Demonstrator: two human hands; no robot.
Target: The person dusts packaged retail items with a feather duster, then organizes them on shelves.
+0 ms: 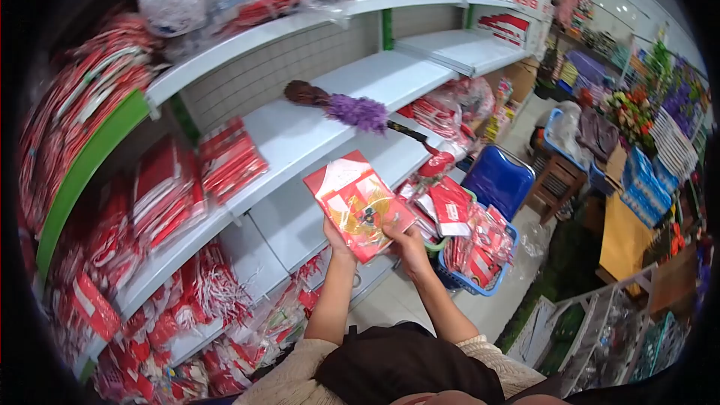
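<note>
Both my hands hold a flat red-and-white package with a gold print in front of the shelves. My left hand grips its lower left edge, with most of the fingers hidden underneath. At the lower right corner, my right hand has its thumb on top. A purple and brown duster with a dark handle lies on the shelf beyond the package. To the right, a blue basket is filled with red-and-white plastic packets.
White metal shelves run along the left, with stacks of red packets at the near end. A blue stool or chair stands behind the basket. Wooden stool, artificial flowers and boxes fill the right side.
</note>
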